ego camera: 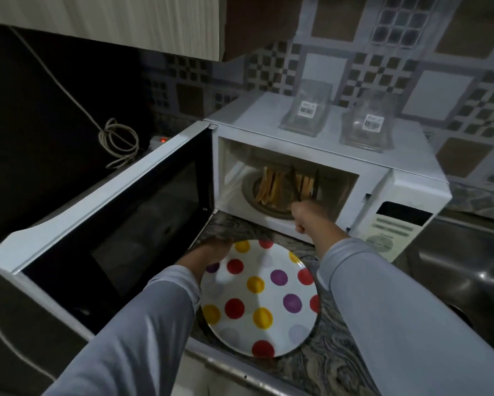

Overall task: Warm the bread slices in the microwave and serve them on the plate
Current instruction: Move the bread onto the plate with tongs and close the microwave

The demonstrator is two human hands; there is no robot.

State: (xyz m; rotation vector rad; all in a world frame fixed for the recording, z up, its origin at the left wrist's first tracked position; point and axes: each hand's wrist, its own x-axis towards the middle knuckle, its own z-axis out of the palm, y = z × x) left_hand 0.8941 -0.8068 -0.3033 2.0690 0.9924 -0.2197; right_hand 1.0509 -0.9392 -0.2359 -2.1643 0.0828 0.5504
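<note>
1. With the microwave [325, 178] door [111, 212] swung wide, I have my right hand [304, 217] clamped on dark tongs [307, 182] reaching among the bread slices [277, 187], which stand on the turntable inside the microwave.
2. My left hand [211, 251] grips the rim of the dotted plate [261, 298], held over the surface [325, 367] just in front of the microwave.
3. Risk, as I judge it: a soft slice could tear or slip from the tongs and miss the plate.
4. Two clear containers [307, 112] on top of the microwave carry barcode labels; the print is too small to read.
</note>
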